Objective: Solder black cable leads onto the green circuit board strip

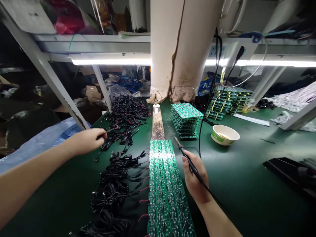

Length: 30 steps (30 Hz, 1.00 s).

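Note:
My left hand (86,141) pinches a short black cable (110,131) above a heap of black cables with red-tipped leads (125,121). My right hand (195,174) grips a black soldering iron (190,161), its metal tip (176,140) held just off the bench near the far end of a long row of green circuit boards (163,187). More black cables (111,192) lie coiled to the left of that row, their red leads reaching toward the boards. The iron's tip does not touch a board.
A white pillar (182,49) rises behind the green bench mat (234,158). Stacks of green boards (186,120) stand beyond the iron, with more (229,100) further right. A white bowl (225,135), a metal cylinder (156,108) on a wooden strip (158,126), and a black cord (203,112) are nearby.

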Tool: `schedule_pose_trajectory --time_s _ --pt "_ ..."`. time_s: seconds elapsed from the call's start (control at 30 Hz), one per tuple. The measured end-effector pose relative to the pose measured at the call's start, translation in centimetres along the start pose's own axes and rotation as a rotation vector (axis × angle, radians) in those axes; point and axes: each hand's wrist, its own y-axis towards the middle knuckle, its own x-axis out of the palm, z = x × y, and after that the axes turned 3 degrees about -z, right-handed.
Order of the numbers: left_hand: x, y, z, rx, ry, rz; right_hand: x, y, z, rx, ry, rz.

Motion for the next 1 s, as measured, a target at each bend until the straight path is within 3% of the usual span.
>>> schedule_pose_trajectory --time_s 0.1,0.17,0.4,0.53,0.67,0.8,0.9,1.0 --pt "1.3 -2.3 -1.8 0.015 0.03 -0.199 0.1 0.0 -0.2 0.001 -0.001 -0.004" --pt "3.0 -2.6 -2.2 0.016 0.019 -0.261 0.2 0.0 -0.3 -0.006 -0.008 -0.009" --pt "6.3 -0.1 -1.0 -0.021 -0.015 -0.225 0.4 -0.3 -0.2 -0.036 -0.046 -0.022" --pt "6.3 -1.4 -2.0 -0.031 -0.097 -0.221 0.3 -0.4 0.0 -0.043 -0.063 -0.022" --pt "4.2 -2.3 -2.7 -0.12 -0.142 -0.137 0.3 -0.4 -0.3 -0.034 -0.046 -0.051" --pt "2.5 0.0 0.4 -0.093 -0.069 -0.015 0.4 -0.3 -0.8 -0.023 -0.007 -0.067" --pt "3.5 2.4 3.8 -0.022 -0.02 -0.116 0.4 -0.3 -1.0 -0.024 0.007 -0.056" --pt "5.3 3.9 5.8 -0.031 0.0 -0.23 0.4 -0.1 -1.0 -0.025 0.004 -0.038"
